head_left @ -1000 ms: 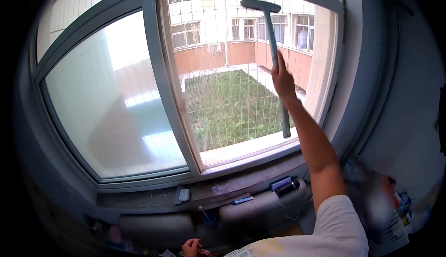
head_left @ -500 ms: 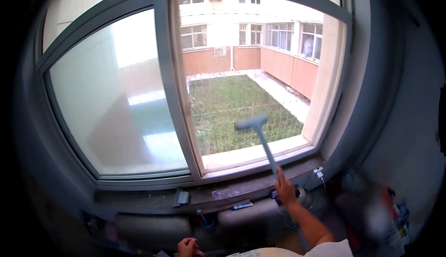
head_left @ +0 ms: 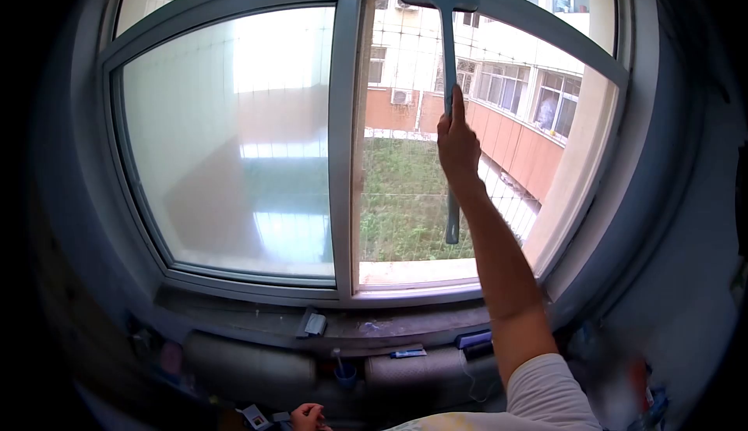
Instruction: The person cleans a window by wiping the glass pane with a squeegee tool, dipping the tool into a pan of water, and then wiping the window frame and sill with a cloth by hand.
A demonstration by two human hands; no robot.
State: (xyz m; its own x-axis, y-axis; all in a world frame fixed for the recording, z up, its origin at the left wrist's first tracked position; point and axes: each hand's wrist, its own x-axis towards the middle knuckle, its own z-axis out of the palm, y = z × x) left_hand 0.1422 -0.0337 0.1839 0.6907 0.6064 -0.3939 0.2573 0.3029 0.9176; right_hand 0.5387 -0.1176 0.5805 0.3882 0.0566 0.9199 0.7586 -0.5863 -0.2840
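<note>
My right hand point(head_left: 460, 146) is closed round the handle of a blue-grey window squeegee point(head_left: 449, 49). The wide head lies at the top of the right window pane point(head_left: 401, 174), over the upper frame. Below my hand the end of the handle hangs free in front of the glass. Down at the bottom edge, close to my body, my left hand point(head_left: 308, 417) has its fingers curled together. Whatever it may hold is hidden. A frosted pane point(head_left: 210, 158) fills the left half of the window.
On the dark sill point(head_left: 257, 320) stands a small grey-white object point(head_left: 314, 323). Below it are a blue cup point(head_left: 345, 374) with a brush-like handle in it, a blue-and-white tube point(head_left: 407, 353) and a purple item point(head_left: 474, 340). A person point(head_left: 545, 111) shows at a window across the courtyard.
My right hand has raised the squeegee from the lower part of the right pane to its top edge. My left hand stays low and curled. The view has shifted slightly.
</note>
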